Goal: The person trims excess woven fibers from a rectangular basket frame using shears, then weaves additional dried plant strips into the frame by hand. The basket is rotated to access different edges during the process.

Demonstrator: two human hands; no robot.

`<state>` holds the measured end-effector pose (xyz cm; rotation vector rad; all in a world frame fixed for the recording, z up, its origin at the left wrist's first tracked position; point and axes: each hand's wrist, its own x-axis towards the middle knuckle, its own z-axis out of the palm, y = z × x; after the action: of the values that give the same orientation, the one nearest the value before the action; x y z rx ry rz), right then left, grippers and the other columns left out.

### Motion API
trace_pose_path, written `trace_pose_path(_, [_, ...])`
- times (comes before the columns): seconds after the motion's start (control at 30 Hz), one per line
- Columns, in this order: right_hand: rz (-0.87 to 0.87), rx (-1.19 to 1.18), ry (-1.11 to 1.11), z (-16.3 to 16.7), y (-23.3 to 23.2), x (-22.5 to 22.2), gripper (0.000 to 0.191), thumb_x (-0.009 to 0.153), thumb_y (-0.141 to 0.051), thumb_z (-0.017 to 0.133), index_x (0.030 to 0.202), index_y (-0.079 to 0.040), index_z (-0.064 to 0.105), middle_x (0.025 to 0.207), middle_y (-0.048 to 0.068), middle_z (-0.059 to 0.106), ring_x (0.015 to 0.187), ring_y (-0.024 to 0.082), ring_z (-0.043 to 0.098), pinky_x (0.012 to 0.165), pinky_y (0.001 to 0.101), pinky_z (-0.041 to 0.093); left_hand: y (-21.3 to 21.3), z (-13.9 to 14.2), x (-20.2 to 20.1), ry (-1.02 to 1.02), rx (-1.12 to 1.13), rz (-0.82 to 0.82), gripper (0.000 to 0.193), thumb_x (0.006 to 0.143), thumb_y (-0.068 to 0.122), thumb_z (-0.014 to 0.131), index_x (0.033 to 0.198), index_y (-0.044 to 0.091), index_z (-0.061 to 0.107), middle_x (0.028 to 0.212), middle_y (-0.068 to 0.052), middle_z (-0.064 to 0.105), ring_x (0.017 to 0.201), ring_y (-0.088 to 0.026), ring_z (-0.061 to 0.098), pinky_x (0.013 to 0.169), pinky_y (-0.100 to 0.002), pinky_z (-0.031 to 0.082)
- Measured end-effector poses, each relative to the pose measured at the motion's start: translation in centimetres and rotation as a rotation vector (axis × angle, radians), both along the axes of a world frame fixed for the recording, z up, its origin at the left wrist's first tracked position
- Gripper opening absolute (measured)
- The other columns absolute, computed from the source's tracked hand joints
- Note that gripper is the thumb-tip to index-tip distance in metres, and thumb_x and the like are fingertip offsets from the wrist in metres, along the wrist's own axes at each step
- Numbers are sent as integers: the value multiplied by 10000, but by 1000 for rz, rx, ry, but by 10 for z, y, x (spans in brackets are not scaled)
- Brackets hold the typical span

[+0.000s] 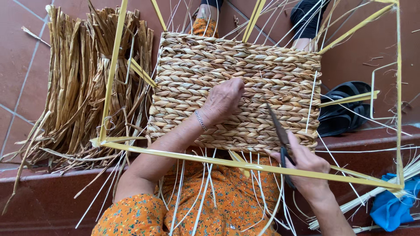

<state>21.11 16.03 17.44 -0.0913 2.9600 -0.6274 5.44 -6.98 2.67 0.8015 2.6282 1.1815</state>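
Observation:
A woven panel of braided straw (210, 65) fills the middle of the head view, stretched on a yellow frame (218, 162) with thin white strands running through it. My left hand (222, 101) rests on the weave near its middle, fingers pressed against the braids, a thin bracelet at the wrist. My right hand (304, 168) is at the panel's lower right corner, closed on dark scissors (280, 135) whose blades point up over the weave.
Bundles of dried straw (78, 87) lie on the tiled floor to the left. Black sandals (345, 109) sit on the right beside a red step. A blue cloth (391, 205) lies at the lower right with loose white strands.

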Motion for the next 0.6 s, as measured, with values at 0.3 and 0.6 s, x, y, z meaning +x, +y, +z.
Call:
trace_pose_path(0.3, [-103,149,-135,12,-7,26,823,721,-503,815,1384,-63,601,907,143,600,701,287,635,579,420,512,15,4,17,104,69,-230,180,799,64,682,965,46,614,1006,-144,559,966,-319,556,824,-437,495])
trace_pose_path(0.6, [-60,332,-377,17,-8,31,758,732,-462,820,1383,-125,627,716,66,501,590,214,599,493,398,487,22,3,18,140,-15,-302,169,776,51,669,924,41,588,1014,-125,552,982,-300,552,857,-414,481])
